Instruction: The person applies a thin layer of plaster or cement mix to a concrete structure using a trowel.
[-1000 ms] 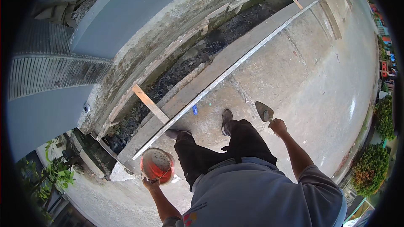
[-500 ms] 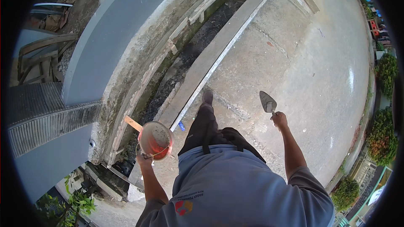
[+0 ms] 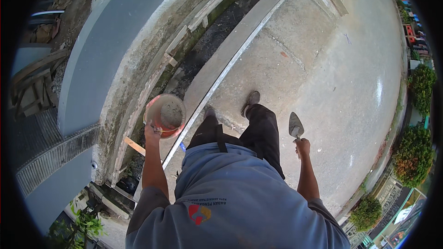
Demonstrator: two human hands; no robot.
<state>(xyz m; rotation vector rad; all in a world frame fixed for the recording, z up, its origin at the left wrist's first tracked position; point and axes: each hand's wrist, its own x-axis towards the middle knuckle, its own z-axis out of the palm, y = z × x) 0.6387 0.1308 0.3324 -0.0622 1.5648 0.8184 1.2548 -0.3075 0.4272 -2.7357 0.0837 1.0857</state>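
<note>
My left hand [image 3: 153, 132] is closed on the handle of a reddish bucket [image 3: 166, 131]. Grey mortar [image 3: 171, 114] lies inside the bucket, which hangs over the edge of the open drain. In my right hand [image 3: 302, 147] is a pointing trowel [image 3: 296, 124], gripped by its handle with the blade turned forward. Some grey mortar clings to the blade near the handle. The trowel is held out to my right, above the concrete pavement [image 3: 337, 101].
A dark open drain [image 3: 221, 25] runs along the left beside a grey wall [image 3: 104, 41]. Wooden struts [image 3: 134, 146] cross it, and a long pale straight strip [image 3: 230, 63] edges its concrete lip. Potted-looking green shrubs [image 3: 414, 150] line the far right.
I have stepped forward along the drain; both shoes now show. The bucket has swung forward and up past the near wooden strut. The trowel stays held out on my right.
</note>
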